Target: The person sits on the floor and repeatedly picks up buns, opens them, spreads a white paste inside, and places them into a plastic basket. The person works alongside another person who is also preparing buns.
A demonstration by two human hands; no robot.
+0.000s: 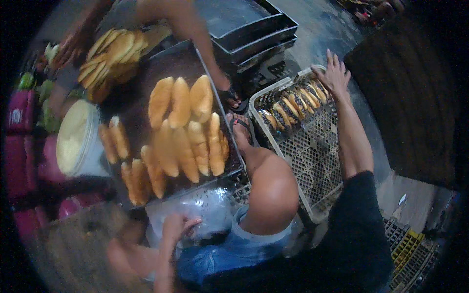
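While blurred, left hand (178,227) indistinct.

Dim warm light, dark fisheye rim, soft blur at left, edges bent

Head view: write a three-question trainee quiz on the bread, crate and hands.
1. True or false: the right hand rests on the far rim of the crate.
2. Where do the wrapped rolls lie in the crate? A) far end B) near end C) spread throughout
3. What does the left hand touch?

Key: 1 true. 2 A. 3 A clear plastic bag, just below the tray of long loaves.
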